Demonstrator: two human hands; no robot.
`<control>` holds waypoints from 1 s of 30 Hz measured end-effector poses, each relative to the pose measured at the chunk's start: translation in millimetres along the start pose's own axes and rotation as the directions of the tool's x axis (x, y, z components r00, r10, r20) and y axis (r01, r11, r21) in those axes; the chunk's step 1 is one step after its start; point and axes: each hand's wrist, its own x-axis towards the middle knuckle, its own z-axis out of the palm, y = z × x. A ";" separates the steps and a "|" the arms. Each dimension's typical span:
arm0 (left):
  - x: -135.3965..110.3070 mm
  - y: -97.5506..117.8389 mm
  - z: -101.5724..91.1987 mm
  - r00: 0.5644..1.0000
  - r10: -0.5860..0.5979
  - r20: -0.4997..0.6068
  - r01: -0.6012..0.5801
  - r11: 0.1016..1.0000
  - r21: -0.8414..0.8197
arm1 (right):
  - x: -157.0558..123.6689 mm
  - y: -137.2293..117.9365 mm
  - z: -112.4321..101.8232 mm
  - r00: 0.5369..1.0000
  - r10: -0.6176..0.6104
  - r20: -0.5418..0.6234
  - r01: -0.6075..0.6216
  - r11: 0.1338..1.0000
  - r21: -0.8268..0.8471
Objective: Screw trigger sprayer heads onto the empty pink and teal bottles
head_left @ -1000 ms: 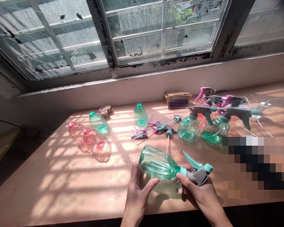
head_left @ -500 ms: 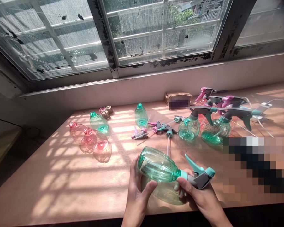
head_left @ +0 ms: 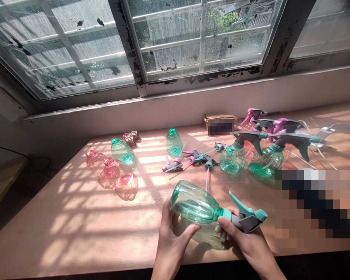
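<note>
I hold a clear green spray bottle (head_left: 194, 204) on its side above the wooden table (head_left: 76, 225). My left hand (head_left: 170, 243) wraps round the bottle's body from below, thumb up along its side. My right hand (head_left: 246, 243) grips the neck collar and the grey and teal trigger head (head_left: 246, 217), which points right. The bottle's base faces up and to the left.
Two pink bottles (head_left: 109, 173) and a green one (head_left: 121, 151) lie at the left. An upright green bottle (head_left: 174, 142) and loose trigger heads (head_left: 192, 158) sit in the middle. Several assembled sprayers (head_left: 251, 153) stand at the right. A small box (head_left: 218, 122) rests by the window sill.
The bottle has shifted slightly right in my hands, and my left thumb has slid further up its body. Nothing else on the table moved.
</note>
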 end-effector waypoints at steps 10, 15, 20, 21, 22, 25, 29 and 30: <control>-0.8 6.6 -0.7 0.999 -0.036 -0.037 0.034 0.998 -0.052 | -2.1 -18.9 5.4 0.999 0.041 0.012 -0.041 0.999 -0.020; 3.9 1.6 -1.0 1.000 0.015 -0.013 -0.016 0.997 -0.070 | 0.4 -20.4 3.4 0.999 0.040 0.028 -0.039 0.999 -0.036; 5.7 -3.8 -2.4 0.999 0.038 0.018 -0.037 0.998 -0.054 | 0.0 -17.5 3.9 0.998 0.052 0.027 -0.052 0.999 -0.003; 5.7 -4.4 -2.4 0.999 0.035 0.022 -0.034 0.998 -0.048 | -0.3 -17.5 4.1 0.998 0.057 0.023 -0.057 0.998 -0.002; 5.7 -4.9 -2.4 0.999 0.031 0.023 -0.030 0.999 -0.041 | -0.8 -17.8 4.3 0.998 0.061 0.019 -0.061 0.998 -0.002; 5.5 -5.6 -1.9 1.000 0.019 0.018 -0.019 0.999 -0.029 | -2.0 -19.9 4.9 0.999 0.045 0.007 -0.044 0.999 -0.018; 5.7 -4.8 -1.4 1.000 0.025 0.002 -0.025 0.999 -0.022 | -2.7 -22.7 5.3 0.999 0.047 0.022 -0.047 0.999 0.005; 5.8 -4.3 -1.5 1.000 0.027 0.007 -0.027 0.999 -0.023 | -2.6 -23.0 5.2 0.998 0.058 0.025 -0.059 0.998 0.010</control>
